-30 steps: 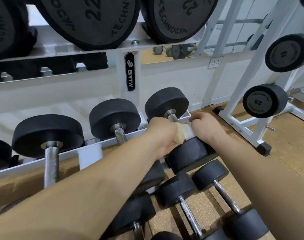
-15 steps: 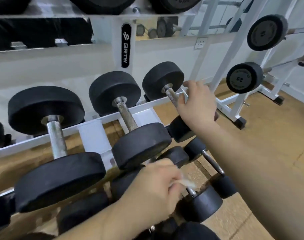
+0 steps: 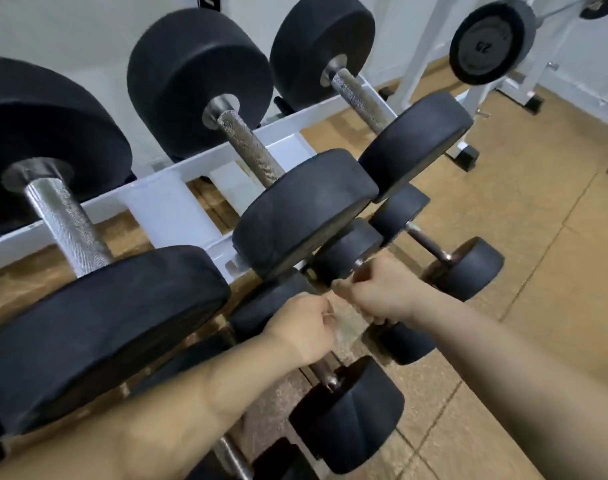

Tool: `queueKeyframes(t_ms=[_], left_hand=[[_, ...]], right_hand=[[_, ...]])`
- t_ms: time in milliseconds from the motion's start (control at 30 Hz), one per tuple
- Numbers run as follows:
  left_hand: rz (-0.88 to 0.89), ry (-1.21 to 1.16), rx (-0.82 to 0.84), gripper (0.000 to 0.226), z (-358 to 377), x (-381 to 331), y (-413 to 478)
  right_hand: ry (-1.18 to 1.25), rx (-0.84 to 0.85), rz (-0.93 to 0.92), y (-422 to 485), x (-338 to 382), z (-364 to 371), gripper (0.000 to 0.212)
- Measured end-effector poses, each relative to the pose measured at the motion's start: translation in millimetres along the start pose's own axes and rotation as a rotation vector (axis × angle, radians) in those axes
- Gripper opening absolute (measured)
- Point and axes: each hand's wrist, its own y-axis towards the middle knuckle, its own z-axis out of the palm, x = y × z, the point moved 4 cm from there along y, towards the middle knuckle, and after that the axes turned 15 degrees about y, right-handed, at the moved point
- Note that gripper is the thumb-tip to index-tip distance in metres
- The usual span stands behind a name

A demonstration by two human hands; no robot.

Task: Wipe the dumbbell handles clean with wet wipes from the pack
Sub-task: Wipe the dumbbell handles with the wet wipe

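In the head view, small black dumbbells lie in the low row of the white rack [image 3: 178, 206]. My left hand [image 3: 304, 329] is curled into a fist over the steel handle [image 3: 325, 374] of one small dumbbell and pinches one end of a pale wet wipe [image 3: 346, 322]. My right hand [image 3: 382, 294] is curled over the neighbouring small dumbbell [image 3: 408, 342], hiding its handle, and holds the wipe's other end. The wipe hangs between the two fists. The wipe pack is out of sight.
Three large dumbbells with knurled handles [image 3: 250, 150] sit on the rack's upper row, their near heads overhanging the low row. A white stand with a plate-ended bar [image 3: 491, 43] is at the back right. Brown floor [image 3: 555, 289] lies to the right.
My right hand left the upper dumbbell's handle and came down to the low row beside my left hand. The view tipped downward and closer to the small dumbbells.
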Motion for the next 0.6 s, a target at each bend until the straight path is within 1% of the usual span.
queueKeyframes(t_ms=[33, 67, 167, 233, 267, 333, 400, 433, 500, 567, 600], left_hand=[[0.014, -0.006, 0.005, 0.020, 0.1, 2.7, 3.0], [0.021, 0.006, 0.024, 0.017, 3.3, 7.9, 5.6], [0.049, 0.037, 0.025, 0.028, 13.0, 28.3, 6.5], [0.054, 0.020, -0.001, 0.026, 22.0, 45.8, 2.8], [0.048, -0.001, -0.024, 0.024, 26.5, 55.3, -0.1], [0.014, -0.021, -0.059, 0.024, 35.3, 71.7, -8.3], [-0.058, 0.042, -0.093, 0.029, 45.5, 86.3, -20.0], [-0.105, 0.036, -0.100, 0.032, 51.3, 94.5, -26.3], [-0.181, -0.018, -0.091, 0.035, 69.1, 107.3, -51.4], [-0.206, -0.027, -0.066, 0.035, 81.7, 113.1, -76.3], [-0.249, -0.027, -0.086, 0.037, 88.8, 113.8, -92.5]], right_hand=[[0.030, 0.095, 0.081, 3.9, -5.1, 9.6, 0.036], [0.039, 0.133, 0.124, 7.8, -10.2, 20.2, 0.035], [-0.063, 0.136, 0.108, 19.5, -16.8, 49.5, 0.038], [-0.081, 0.168, 0.101, 28.0, -24.6, 75.5, 0.039], [-0.056, 0.195, 0.111, 33.0, -30.2, 89.4, 0.037], [0.055, 0.206, 0.117, 44.2, -45.0, 114.9, 0.027], [0.194, 0.182, 0.076, 52.7, -62.5, 138.0, 0.018], [0.256, 0.191, 0.055, 53.1, -70.8, 149.4, 0.015], [0.344, 0.289, 0.004, 45.7, -86.2, 179.2, 0.015], [0.384, 0.388, 0.025, 39.9, -97.6, 205.3, 0.006], [0.388, 0.457, 0.049, 35.9, -103.4, 220.8, 0.012]])
